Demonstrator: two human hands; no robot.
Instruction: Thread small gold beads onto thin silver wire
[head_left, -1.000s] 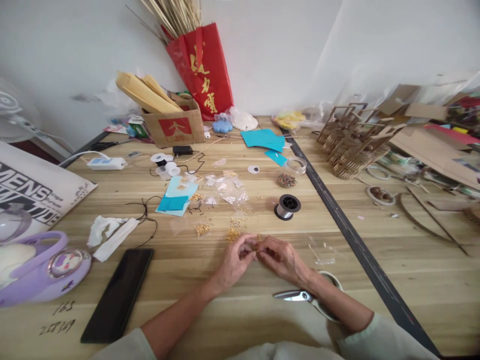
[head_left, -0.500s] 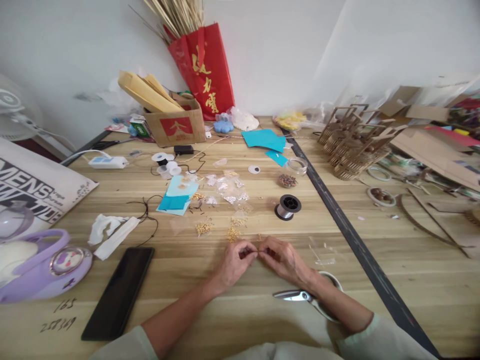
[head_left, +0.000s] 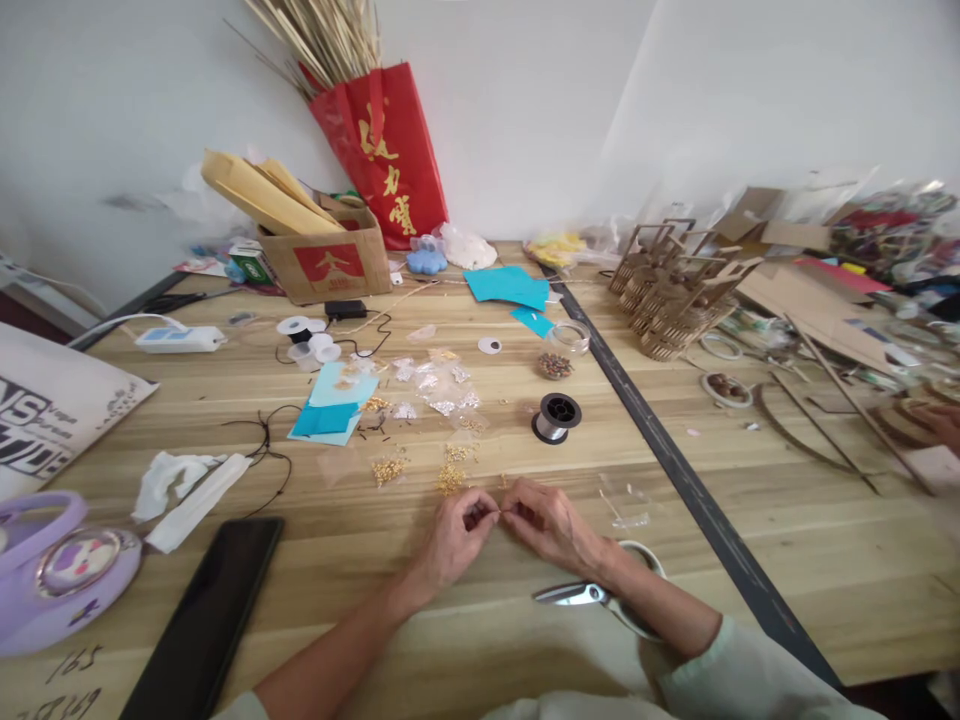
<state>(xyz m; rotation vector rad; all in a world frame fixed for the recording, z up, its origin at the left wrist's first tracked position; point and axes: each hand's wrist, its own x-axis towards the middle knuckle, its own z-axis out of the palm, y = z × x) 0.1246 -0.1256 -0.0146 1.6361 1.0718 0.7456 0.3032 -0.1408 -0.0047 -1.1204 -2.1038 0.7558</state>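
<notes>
My left hand [head_left: 459, 535] and my right hand [head_left: 546, 520] meet fingertip to fingertip low over the wooden table. Each is pinched closed, and whatever lies between the fingers is too small to make out. Just beyond them are small piles of gold beads [head_left: 451, 479] and more gold pieces [head_left: 388, 470]. A spool of thin silvery wire [head_left: 553, 428] stands behind my right hand. Under my right forearm lies a pair of scissors [head_left: 576, 594], blades pointing left, handles partly covered by the arm.
A black phone [head_left: 202, 620] and white tissue strips [head_left: 196, 500] lie to the left. Blue sheets [head_left: 326, 418], bags of silvery pieces [head_left: 448, 385] and a dish of brown beads [head_left: 555, 366] sit farther back. Small woven baskets [head_left: 660, 310] stand at right. Another person's hand [head_left: 941, 422] shows at the right edge.
The camera view has turned slightly to the right, so things on the table sit farther left. My hands stay pinched together. Another person's hand has appeared at the right edge.
</notes>
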